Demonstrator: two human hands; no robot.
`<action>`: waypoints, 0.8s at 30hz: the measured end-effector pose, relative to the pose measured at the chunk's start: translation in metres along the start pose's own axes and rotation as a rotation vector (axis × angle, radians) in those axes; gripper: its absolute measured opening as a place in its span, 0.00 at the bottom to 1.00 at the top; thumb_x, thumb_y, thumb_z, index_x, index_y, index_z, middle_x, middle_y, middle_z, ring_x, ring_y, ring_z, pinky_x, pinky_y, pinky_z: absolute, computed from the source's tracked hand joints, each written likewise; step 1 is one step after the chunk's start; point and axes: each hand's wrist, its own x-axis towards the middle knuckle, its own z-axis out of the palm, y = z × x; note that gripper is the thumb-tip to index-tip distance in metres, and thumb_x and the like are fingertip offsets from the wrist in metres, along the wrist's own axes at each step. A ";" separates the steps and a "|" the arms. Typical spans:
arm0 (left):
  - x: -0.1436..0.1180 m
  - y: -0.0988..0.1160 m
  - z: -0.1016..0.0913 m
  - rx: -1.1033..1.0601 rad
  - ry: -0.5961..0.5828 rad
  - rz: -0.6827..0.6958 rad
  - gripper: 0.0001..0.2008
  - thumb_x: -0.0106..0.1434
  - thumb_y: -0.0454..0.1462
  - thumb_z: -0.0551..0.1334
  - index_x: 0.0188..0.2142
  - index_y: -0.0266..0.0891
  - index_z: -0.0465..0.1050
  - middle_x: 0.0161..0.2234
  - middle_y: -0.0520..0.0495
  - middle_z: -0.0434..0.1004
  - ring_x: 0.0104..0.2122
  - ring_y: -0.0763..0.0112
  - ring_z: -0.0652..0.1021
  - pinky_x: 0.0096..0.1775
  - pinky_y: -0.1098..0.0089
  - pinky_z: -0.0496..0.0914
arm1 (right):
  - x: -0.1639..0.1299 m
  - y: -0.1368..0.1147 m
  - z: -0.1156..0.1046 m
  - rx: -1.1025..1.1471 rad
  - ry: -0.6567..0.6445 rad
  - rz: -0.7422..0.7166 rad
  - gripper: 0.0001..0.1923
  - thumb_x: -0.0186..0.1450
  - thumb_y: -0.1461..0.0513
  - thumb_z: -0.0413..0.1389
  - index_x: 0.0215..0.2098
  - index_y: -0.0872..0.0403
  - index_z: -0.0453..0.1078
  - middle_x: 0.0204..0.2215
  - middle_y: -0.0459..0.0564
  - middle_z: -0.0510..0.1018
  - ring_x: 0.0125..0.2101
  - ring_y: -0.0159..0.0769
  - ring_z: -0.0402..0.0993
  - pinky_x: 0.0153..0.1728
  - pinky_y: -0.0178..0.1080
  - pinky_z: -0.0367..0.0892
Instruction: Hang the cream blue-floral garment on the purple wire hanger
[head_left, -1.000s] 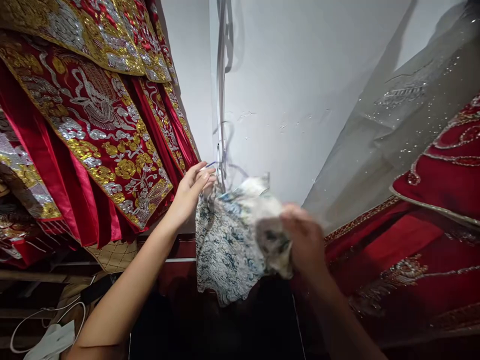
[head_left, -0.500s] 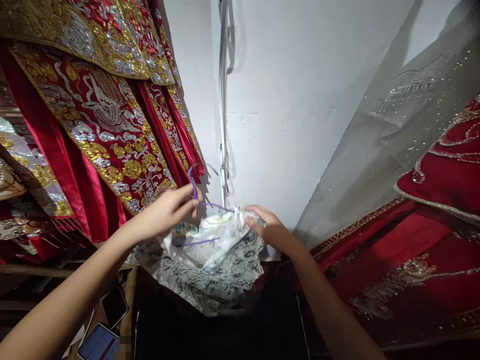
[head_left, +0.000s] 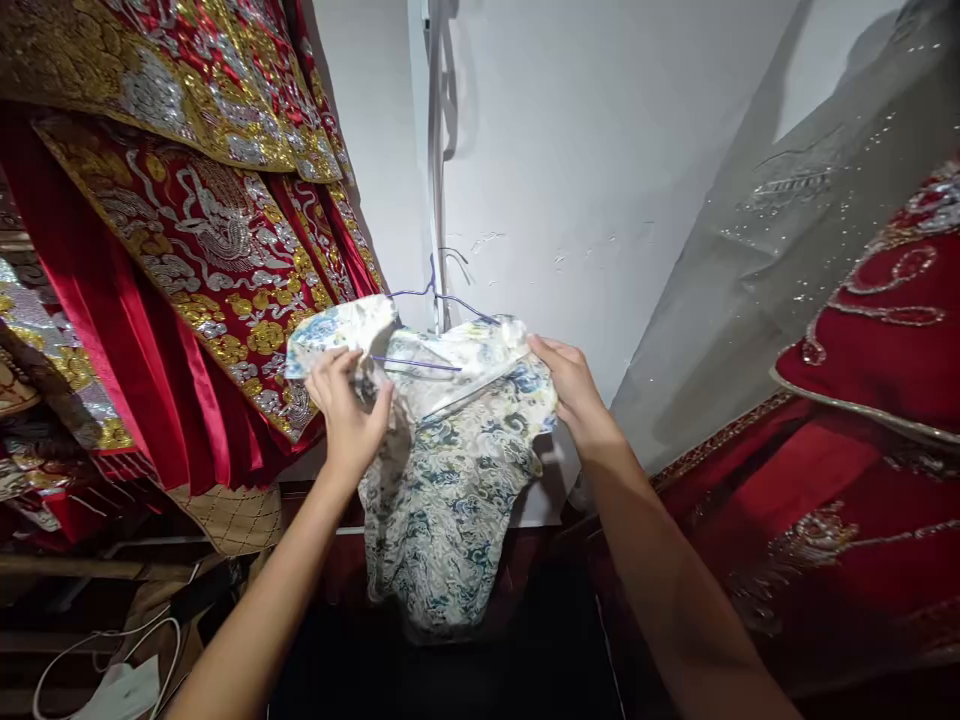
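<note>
A short-sleeved top [head_left: 450,490] with a white, blue and green swirl pattern hangs spread out in front of me. Inside its neckline is a thin purple hanger [head_left: 417,364], its hook rising in front of a white upright pole [head_left: 436,180]. I cannot tell whether the hook is caught on anything. My left hand [head_left: 346,410] lies against the left shoulder and sleeve, thumb and fingers apart. At the opposite shoulder, my right hand [head_left: 574,385] pinches the fabric between thumb and fingers.
Red garments with gold and silver embroidery [head_left: 225,240] hang on the left. To the right are a sheer grey beaded cloth [head_left: 757,270] and a red beaded garment [head_left: 870,340]. A white wall [head_left: 555,150] stands behind. A white cable [head_left: 176,650] lies at lower left.
The top has gone from bunched low to raised and spread out on the hanger. My left hand has let go of the hanger hook and moved to the left shoulder; my right hand is slightly higher.
</note>
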 end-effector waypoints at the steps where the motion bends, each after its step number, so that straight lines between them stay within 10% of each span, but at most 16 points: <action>1: -0.012 -0.001 0.006 -0.025 0.007 -0.059 0.25 0.64 0.42 0.63 0.57 0.43 0.58 0.56 0.36 0.61 0.59 0.51 0.63 0.61 0.49 0.57 | -0.006 0.002 -0.004 -0.003 0.016 -0.001 0.21 0.55 0.47 0.66 0.36 0.54 0.77 0.31 0.52 0.82 0.31 0.44 0.79 0.34 0.42 0.73; 10: -0.102 -0.010 0.066 -0.471 -0.114 -0.631 0.24 0.70 0.40 0.51 0.62 0.48 0.42 0.48 0.40 0.69 0.46 0.65 0.77 0.46 0.64 0.72 | -0.062 0.049 -0.023 -0.071 0.224 0.062 0.24 0.61 0.44 0.59 0.41 0.55 0.74 0.34 0.54 0.82 0.36 0.46 0.80 0.32 0.41 0.74; 17: -0.140 -0.011 0.054 -0.848 -0.140 -0.908 0.11 0.64 0.44 0.60 0.43 0.43 0.69 0.41 0.47 0.76 0.38 0.67 0.77 0.41 0.69 0.71 | -0.114 0.103 -0.016 -0.475 0.759 -0.139 0.30 0.63 0.46 0.57 0.60 0.48 0.62 0.60 0.57 0.67 0.59 0.53 0.64 0.56 0.50 0.64; 19: -0.140 -0.008 0.047 -0.881 -0.181 -0.942 0.11 0.63 0.46 0.61 0.40 0.44 0.70 0.33 0.51 0.75 0.31 0.69 0.75 0.33 0.71 0.69 | -0.138 0.128 0.006 -0.482 0.683 -0.037 0.25 0.64 0.44 0.56 0.53 0.46 0.65 0.55 0.57 0.72 0.53 0.55 0.68 0.52 0.54 0.66; 24: -0.132 0.005 0.031 -0.915 -0.314 -0.974 0.12 0.62 0.48 0.63 0.35 0.44 0.68 0.20 0.57 0.62 0.19 0.74 0.64 0.23 0.74 0.59 | -0.166 0.170 0.067 -0.132 -0.026 0.408 0.27 0.66 0.37 0.46 0.32 0.50 0.66 0.24 0.48 0.73 0.22 0.40 0.69 0.23 0.42 0.62</action>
